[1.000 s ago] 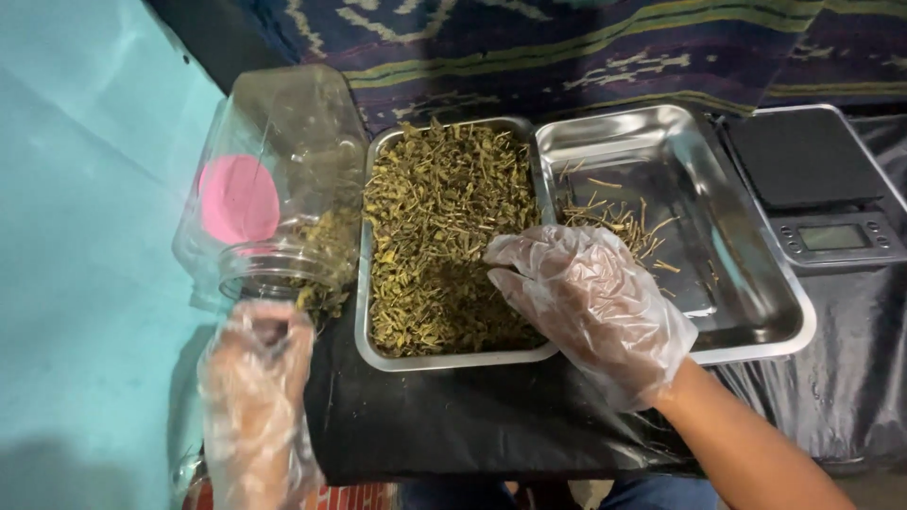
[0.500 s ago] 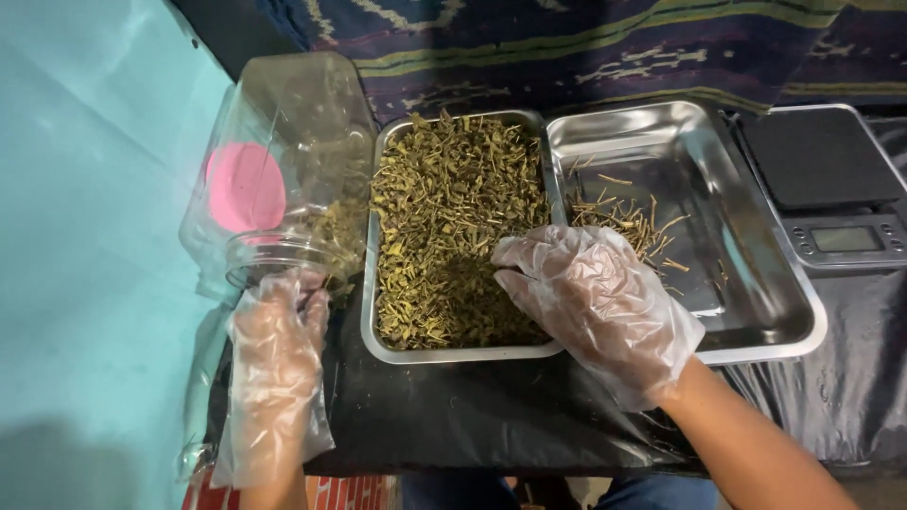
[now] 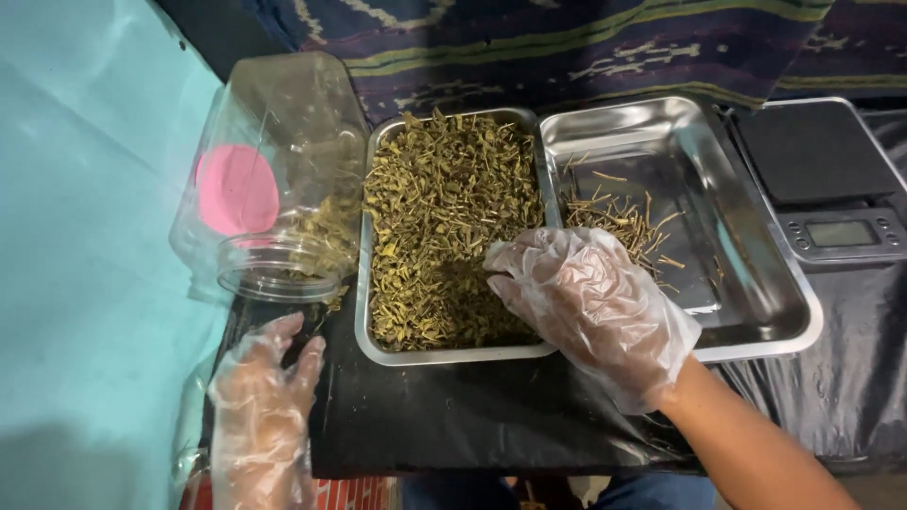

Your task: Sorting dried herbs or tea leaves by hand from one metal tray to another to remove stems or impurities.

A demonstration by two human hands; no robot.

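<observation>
**Clerk:** Fingers, right hand (image 3: 590, 307) first. Condition?

**Me:** Gloved in loose clear plastic, curled downward, tips pressed into the dried green-brown herb (image 3: 444, 217). Whether they pinch a piece I cannot tell; the glove and the heap hide the tips. The hand sits at the near right corner of the full steel tray (image 3: 364, 326), reaching over its edge to get into the heap.

**Clerk:** Fingers, left hand (image 3: 265, 397)?

**Me:** Gloved likewise, spread flat and released, holding nothing. They hover over the black sheet (image 3: 453, 416) on the counter, just short of the jar.

**Clerk:** The jar, then.

**Me:** One clear plastic jar (image 3: 274, 161), lying tilted beyond my left fingers, mouth turned toward me and low, some herb inside and a little spilled at its lip. A pink disc (image 3: 236, 189) shows through its wall; lid or label, I cannot say. It leans against the full tray's left side, which seems to keep it from rolling.

**Clerk:** Items to the right of the right fingers?

**Me:** Second steel tray (image 3: 756, 274), touching the first, mostly bare, holding a small scatter of pale stems (image 3: 619, 217) just beyond my knuckles. Side by side, the trays keep the loose herb and the stems apart within easy reach. Further right, one digital scale (image 3: 822, 179), platform bare, well apart from both hands.
</observation>
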